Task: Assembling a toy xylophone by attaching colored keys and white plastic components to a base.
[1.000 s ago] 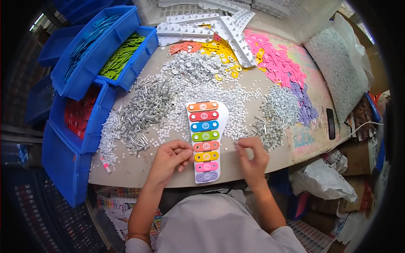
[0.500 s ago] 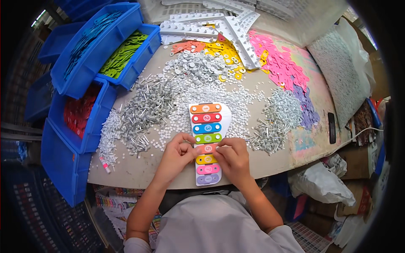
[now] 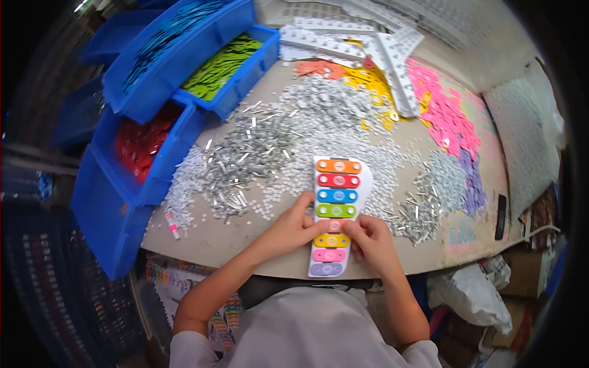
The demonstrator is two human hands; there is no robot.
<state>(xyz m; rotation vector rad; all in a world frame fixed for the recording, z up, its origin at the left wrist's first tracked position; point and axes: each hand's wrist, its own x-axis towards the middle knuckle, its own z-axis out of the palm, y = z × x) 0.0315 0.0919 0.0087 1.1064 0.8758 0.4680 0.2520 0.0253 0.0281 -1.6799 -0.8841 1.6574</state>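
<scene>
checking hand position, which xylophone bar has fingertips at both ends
The coral bar, fifth from the top, between the green bar and yellow bar: left hand and right hand cover its ends; the other bars' ends show.

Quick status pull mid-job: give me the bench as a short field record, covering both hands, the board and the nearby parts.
Board: white board, between the hands
Left hand: thumb on coral bar's left end
Right hand: fingertips at coral bar's right end
White caps at both ends: orange bar, red bar, blue bar, green bar
No white caps visible: yellow bar, pink bar, purple bar
Unclear: coral bar's ends, covered by fingers
Left of board: silver pins
Beyond board: pink pieces, yellow pieces
</scene>
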